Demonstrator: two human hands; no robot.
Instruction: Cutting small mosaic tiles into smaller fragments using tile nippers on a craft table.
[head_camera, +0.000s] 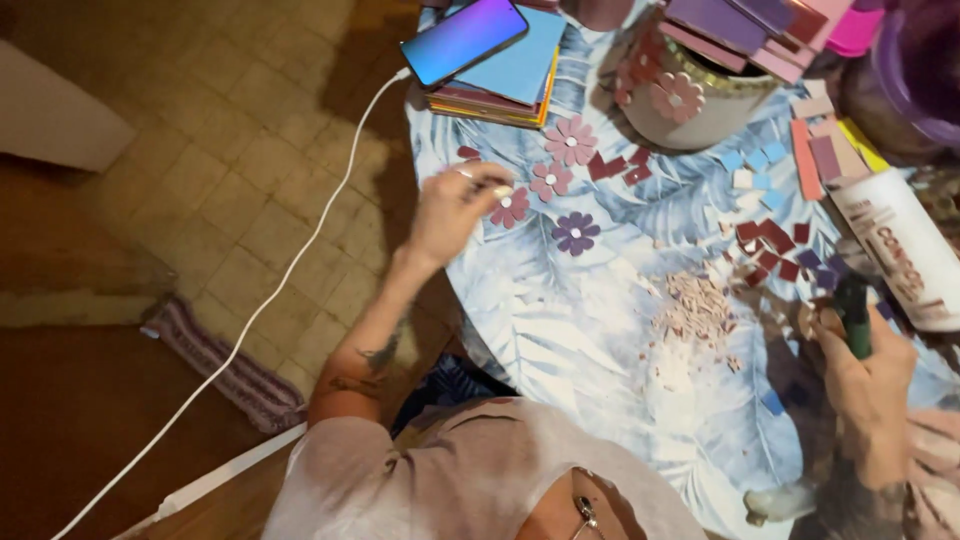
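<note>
Roughly upright: dark green tool clamped in right hand, fingers wrapped round the handle, long axis pointing up and away, over the table's right edge. Left hand at the left edge of the leaf-print tablecloth, fingertips pinched beside a maroon paper flower. White cylindrical bottle with dark label lying just beyond the tool. Stack of coloured sheets far left, under a phone.

Five paper flowers, one phone, one white tube, two hands.
</note>
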